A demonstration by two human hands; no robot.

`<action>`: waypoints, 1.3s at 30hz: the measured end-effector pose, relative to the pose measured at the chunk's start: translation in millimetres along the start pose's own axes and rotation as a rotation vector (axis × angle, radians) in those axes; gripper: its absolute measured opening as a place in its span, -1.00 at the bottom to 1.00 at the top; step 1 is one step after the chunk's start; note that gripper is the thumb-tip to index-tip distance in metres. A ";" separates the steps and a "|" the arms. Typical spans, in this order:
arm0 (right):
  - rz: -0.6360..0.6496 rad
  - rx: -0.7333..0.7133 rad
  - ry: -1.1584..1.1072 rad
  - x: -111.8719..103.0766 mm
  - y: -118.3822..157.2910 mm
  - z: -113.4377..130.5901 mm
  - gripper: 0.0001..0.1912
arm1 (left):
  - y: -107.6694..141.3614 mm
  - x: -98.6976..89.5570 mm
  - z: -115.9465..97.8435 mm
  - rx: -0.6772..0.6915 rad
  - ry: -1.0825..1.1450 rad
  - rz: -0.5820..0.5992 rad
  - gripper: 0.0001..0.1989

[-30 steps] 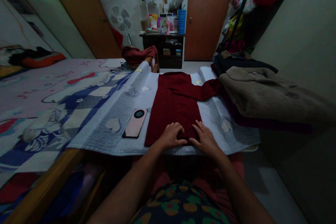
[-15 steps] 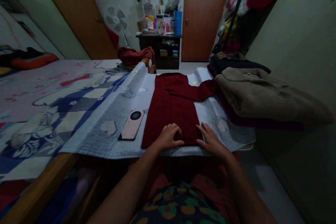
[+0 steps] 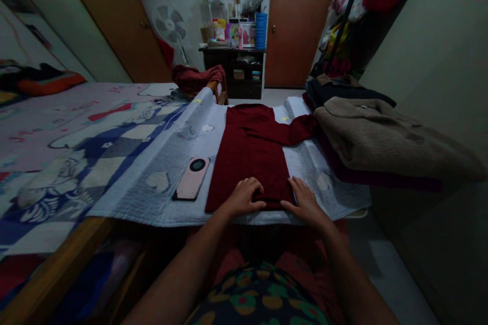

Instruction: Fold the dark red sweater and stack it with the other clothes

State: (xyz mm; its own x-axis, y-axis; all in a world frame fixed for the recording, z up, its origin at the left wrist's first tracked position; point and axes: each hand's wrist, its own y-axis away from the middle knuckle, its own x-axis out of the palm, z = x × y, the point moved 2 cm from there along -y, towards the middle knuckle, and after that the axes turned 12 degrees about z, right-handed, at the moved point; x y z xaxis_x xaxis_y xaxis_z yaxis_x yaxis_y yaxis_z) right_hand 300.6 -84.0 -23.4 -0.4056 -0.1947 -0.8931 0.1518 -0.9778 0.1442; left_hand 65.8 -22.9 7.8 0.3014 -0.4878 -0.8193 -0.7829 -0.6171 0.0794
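A dark red long-sleeved top lies flat on a pale blue quilted cloth, its near edge toward me. One sleeve reaches out to the right, bent, as far as the clothes pile; the other sleeve does not show. My left hand rests on the near part of the top, fingers bent loosely and thumb apart. At the near right corner, my right hand touches the edge with fingers spread, its thumb on the fabric. Left of the top lies a pink phone, its round black camera facing up.
Folded clothes, with a brown coat on top, are stacked at the right. To the left stretches a bed with a patterned sheet. A reddish cloth hangs over a wooden post. Beyond are a fan and a dark cabinet.
My right thumb has slid slightly left onto the top's near edge. My left hand stays almost in place, and the top looks unchanged. The camera view has shifted slightly.
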 end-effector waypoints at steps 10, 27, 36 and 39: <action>-0.100 -0.171 -0.234 -34.8 1.8 21.0 -0.41 | 0.8 1.4 0.4 -0.004 -0.006 -0.021 -0.68; 0.087 -0.335 -0.333 -10.8 -41.3 91.7 -0.89 | 71.4 -40.2 20.4 -0.168 0.023 0.042 -0.66; 0.072 -0.433 -0.217 -15.1 -47.2 123.3 -0.85 | 72.6 -35.5 20.2 -0.145 0.186 -0.028 -0.81; 0.140 -0.488 -0.345 -8.7 -46.6 128.1 -0.83 | 71.0 -33.2 17.5 -0.182 0.255 -0.079 -0.83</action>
State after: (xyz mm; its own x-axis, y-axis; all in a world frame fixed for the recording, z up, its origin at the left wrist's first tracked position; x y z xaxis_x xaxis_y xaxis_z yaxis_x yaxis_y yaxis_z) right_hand 181.7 -46.6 32.2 -0.6082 -0.4121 -0.6784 0.5870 -0.8088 -0.0350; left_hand -9.3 -39.7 30.7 0.5019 -0.5593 -0.6598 -0.6487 -0.7480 0.1405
